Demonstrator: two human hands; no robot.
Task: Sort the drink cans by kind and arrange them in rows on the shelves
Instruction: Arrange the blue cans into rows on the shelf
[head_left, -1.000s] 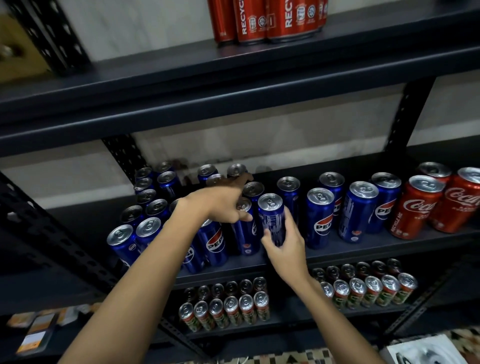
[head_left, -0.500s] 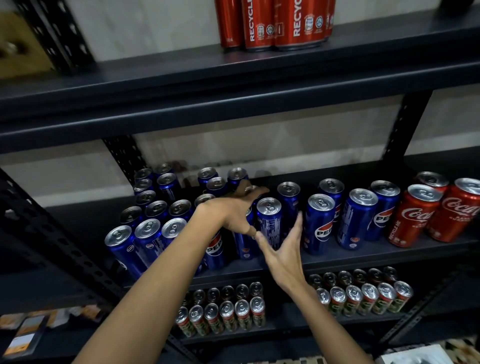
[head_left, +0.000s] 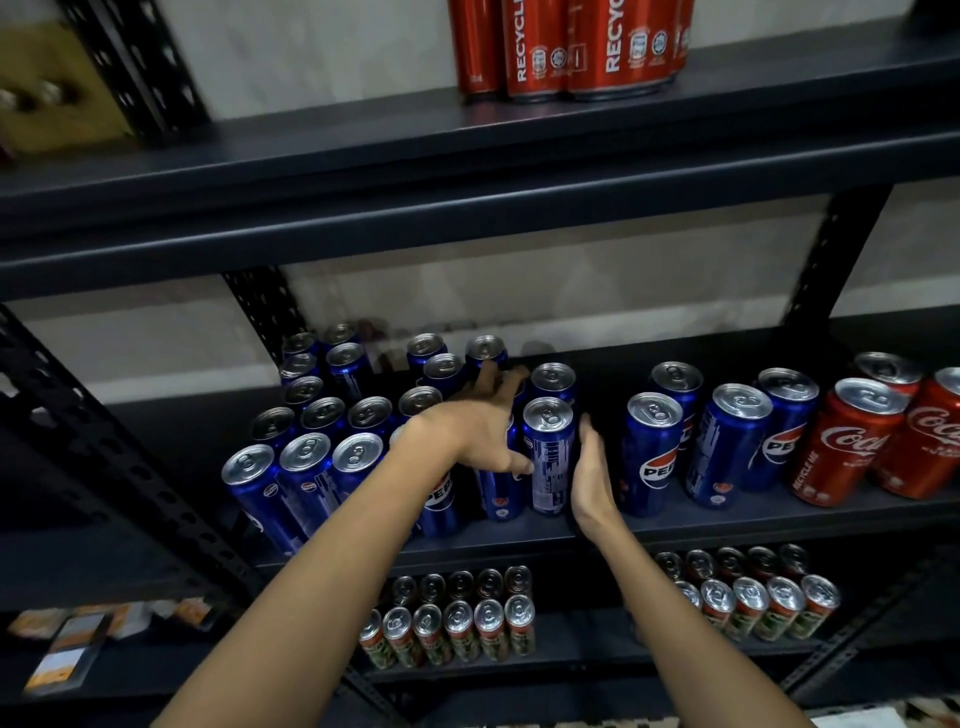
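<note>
Several blue Pepsi cans stand on the middle shelf (head_left: 675, 525). My left hand (head_left: 480, 426) reaches over the left cluster of blue cans (head_left: 311, 457), fingers spread and resting among the can tops, thumb touching one blue can (head_left: 548, 457). My right hand (head_left: 589, 470) lies flat with straight fingers against that can's right side. More blue cans (head_left: 727, 441) stand apart to the right, then red Coca-Cola cans (head_left: 852, 447) at the shelf's right end.
Red cans (head_left: 566, 47) stand on the top shelf (head_left: 311, 150). The lower shelf holds two groups of small green-and-red cans (head_left: 457, 629), (head_left: 758, 603). Black perforated uprights (head_left: 119, 467) frame the rack. Small boxes (head_left: 62, 654) lie at the lower left.
My right hand let go of the blue can and opened flat beside it. The can now stands against the left cluster, and my left hand shifted slightly right over the cans.
</note>
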